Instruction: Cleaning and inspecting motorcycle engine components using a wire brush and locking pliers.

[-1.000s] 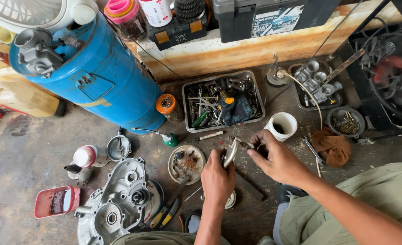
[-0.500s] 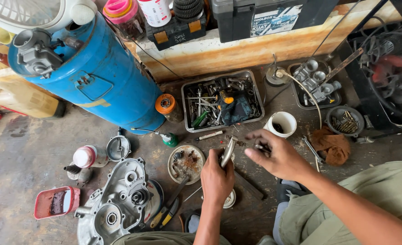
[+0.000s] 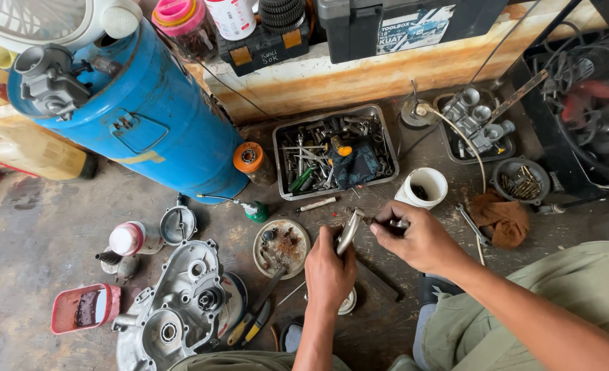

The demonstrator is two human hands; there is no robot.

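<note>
A curved metal part (image 3: 349, 231) is gripped in the left hand (image 3: 329, 269) at the lower centre of the frame, above the concrete floor (image 3: 36, 233). Its upper end is met by a small tool (image 3: 380, 221) pinched in the closed fingers of the right hand (image 3: 418, 237), just to the right. A round dish of dirty small parts (image 3: 282, 248) lies just left of the left hand, and a white cup (image 3: 422, 187) stands just above the right hand. A metal tray of tools (image 3: 334, 150) is seen above centre, a blue gas cylinder (image 3: 136, 113) at upper left, and an engine cover (image 3: 170, 308) at lower left.
</note>
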